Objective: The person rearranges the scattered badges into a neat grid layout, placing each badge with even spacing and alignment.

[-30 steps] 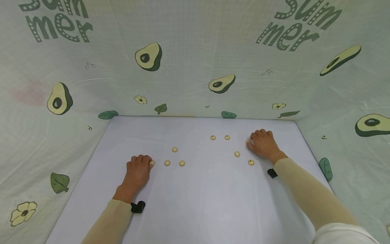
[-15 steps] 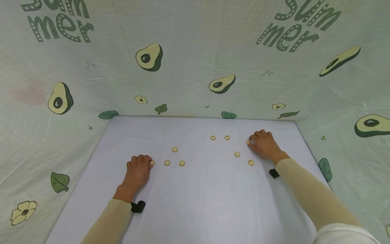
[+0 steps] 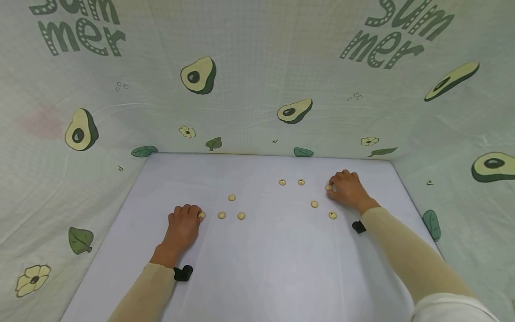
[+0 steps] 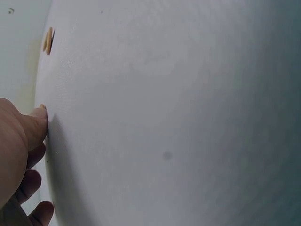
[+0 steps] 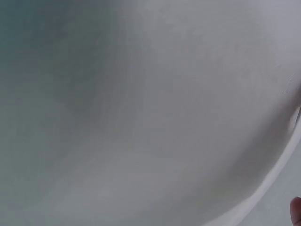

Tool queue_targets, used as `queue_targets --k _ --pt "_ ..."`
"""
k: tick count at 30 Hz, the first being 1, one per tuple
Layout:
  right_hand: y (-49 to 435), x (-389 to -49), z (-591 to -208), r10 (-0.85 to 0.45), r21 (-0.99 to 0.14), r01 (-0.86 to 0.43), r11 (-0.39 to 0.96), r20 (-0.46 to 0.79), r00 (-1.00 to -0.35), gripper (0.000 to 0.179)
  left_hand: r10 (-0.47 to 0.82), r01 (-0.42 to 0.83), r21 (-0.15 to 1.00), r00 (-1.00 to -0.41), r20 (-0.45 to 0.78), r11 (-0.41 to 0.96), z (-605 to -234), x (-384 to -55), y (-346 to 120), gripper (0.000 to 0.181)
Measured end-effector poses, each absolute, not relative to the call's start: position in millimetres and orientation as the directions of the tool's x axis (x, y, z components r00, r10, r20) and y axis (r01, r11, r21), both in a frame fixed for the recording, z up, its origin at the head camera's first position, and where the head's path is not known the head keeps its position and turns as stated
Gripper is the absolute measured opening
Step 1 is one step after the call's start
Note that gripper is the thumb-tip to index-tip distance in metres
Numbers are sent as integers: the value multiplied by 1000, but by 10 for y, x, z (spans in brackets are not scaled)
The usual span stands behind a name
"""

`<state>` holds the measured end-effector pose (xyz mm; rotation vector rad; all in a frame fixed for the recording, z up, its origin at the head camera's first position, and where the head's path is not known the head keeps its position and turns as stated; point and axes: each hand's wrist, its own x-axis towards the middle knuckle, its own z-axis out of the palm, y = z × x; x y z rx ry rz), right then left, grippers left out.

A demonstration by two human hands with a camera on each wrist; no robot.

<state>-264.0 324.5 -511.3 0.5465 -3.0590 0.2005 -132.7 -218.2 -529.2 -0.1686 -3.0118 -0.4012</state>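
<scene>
Discs (image 3: 231, 197), small, round, pale yellow and of a material we cannot settle, lie in two loose groups on a smooth white surface (image 3: 273, 268), four towards our left and five towards our right. Our left hand (image 3: 183, 226) rests at the outer side of its group, fingers curled, and its grip appears to pinch the outermost left disc (image 3: 202, 215); the left wrist view shows the thumb (image 4: 36, 123) against a sliver of it. Such thin, flat pieces offer little to hold, so fingertips probably suit them better than a palm. Our right hand (image 3: 348, 190) is farther off, its grip pinching the rightmost upper disc (image 3: 328, 188) between thumb and index finger, perhaps so that most of its face stays uncovered; the right wrist view gives us only a fingertip (image 5: 296, 212) and cannot confirm the hold. The other seven lie flat and apart from one another, which, we judge, gives fingers room around each rim. Small black fittings (image 3: 183, 273) sit beside our beige sleeves (image 3: 146, 290), presumably there to face the hands' work. Pale green avocado-print cloth (image 3: 249, 89) rises behind and at both sides, seemingly as a screen.
</scene>
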Motion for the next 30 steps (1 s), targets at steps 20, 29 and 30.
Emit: queue_targets --k 20,29,30 --pt "2634 -2773 -5005 -394 -76 -403 912 112 -912 31 92 119 276 -990 110 954 -5310 -1320 -2200 18" --pt "2228 -2827 -5016 -457 -72 -470 880 140 -878 29 90 116 277 -990 105 954 -5304 -1334 -2186 18" --pt "2182 -2840 -5030 -464 -71 -477 876 145 -874 29 90 116 277 -990 104 954 -5304 -1335 -2185 18"
